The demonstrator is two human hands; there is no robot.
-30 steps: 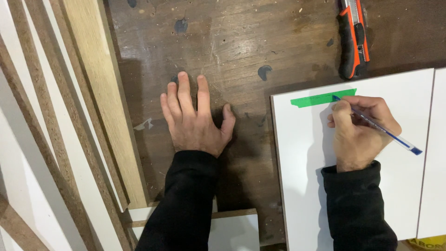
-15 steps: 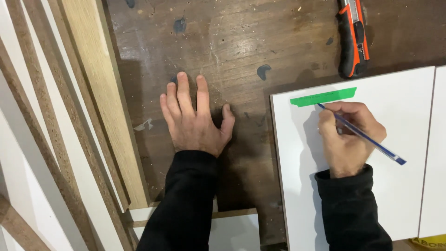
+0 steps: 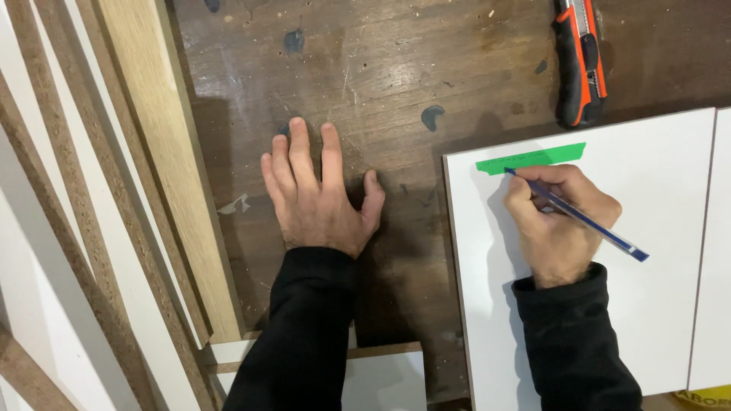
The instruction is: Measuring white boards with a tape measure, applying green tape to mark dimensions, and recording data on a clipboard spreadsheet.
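Right hand [image 3: 560, 228] grips blue pen [image 3: 579, 217] near white panel's [image 3: 670, 304] edge; left hand [image 3: 320, 198] spread flat on bare workbench [image 3: 426, 68]

I see a bright, sharp picture with light coming from above. The white board [image 3: 655, 251] shines clean but has no hard glare. My right hand [image 3: 560, 221] drops a soft grey shadow to its left on the board. The dark wooden table [image 3: 426, 68] has a dull shine

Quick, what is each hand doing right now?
Left hand: open, flat on the wooden table, holding nothing.
Right hand: closed on a blue pen, its tip at the green tape.
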